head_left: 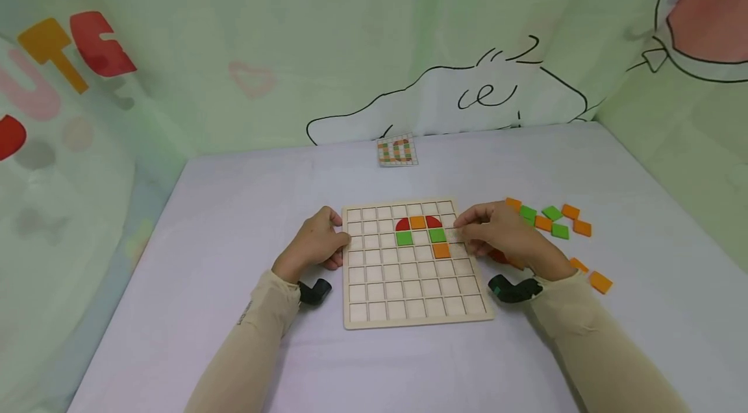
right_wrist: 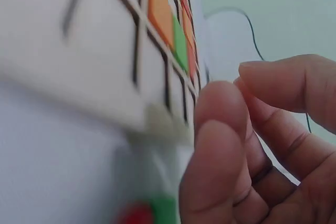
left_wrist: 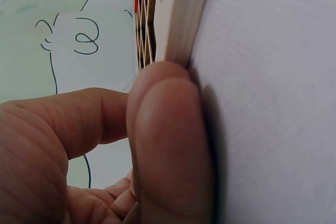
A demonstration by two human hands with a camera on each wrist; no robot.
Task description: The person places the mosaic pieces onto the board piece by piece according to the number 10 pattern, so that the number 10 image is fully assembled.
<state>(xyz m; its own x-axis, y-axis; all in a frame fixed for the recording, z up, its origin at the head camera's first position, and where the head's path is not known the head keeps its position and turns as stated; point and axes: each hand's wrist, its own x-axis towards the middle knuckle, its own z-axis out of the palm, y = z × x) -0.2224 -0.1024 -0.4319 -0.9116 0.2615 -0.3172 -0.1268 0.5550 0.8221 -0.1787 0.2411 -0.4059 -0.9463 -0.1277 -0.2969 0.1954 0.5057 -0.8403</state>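
A wooden grid board [head_left: 382, 289] lies flat on the table between both hands. Near its top sit two red quarter-round tiles, two green squares and two orange squares. My left hand [head_left: 317, 239] holds the board's left edge with curled fingers; in the left wrist view a fingertip [left_wrist: 168, 103] presses on the board's wooden side [left_wrist: 181, 19]. Across from it, my right hand [head_left: 505, 234] grips the right edge near the upper corner. In the right wrist view its bent fingers [right_wrist: 215, 161] are close against the rim, next to the board [right_wrist: 79, 72].
Several loose orange tiles [head_left: 600, 282] and green tiles [head_left: 552, 213] lie right of the board, with a red tile [head_left: 498, 257] partly under the right hand. A small pattern card [head_left: 397, 150] is at the back of the table, before a printed cloth wall [head_left: 327, 43].
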